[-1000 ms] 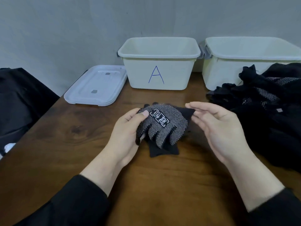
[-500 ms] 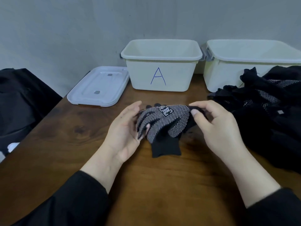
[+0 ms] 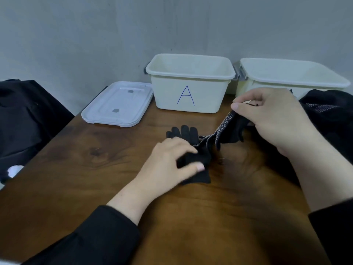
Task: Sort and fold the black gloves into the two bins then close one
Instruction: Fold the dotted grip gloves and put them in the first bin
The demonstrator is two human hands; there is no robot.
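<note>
left hand (image 3: 172,159): pins plain black knit glove (image 3: 188,148) flat on brown wooden table (image 3: 91,169) | right hand (image 3: 267,115): pinches white-dotted black glove (image 3: 227,129), lifted, beside cream plastic bin marked A (image 3: 191,83)

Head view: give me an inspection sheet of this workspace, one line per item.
Surface: dark wooden table, grain and a knot visible.
Job's things: bin marked A and a second bin side by side at the back, both open; no gloves visible inside. White lid flat on the table left of bin A. One plain black glove lies on the table; a dotted glove is lifted. Pile of black gloves at right.
Clutter: dark fabric at left edge.
Hands: left hand grips the glove cuffs; right hand pinches the dotted glove.
Cables: nothing seen.
Surroundings: plain grey wall.
</note>
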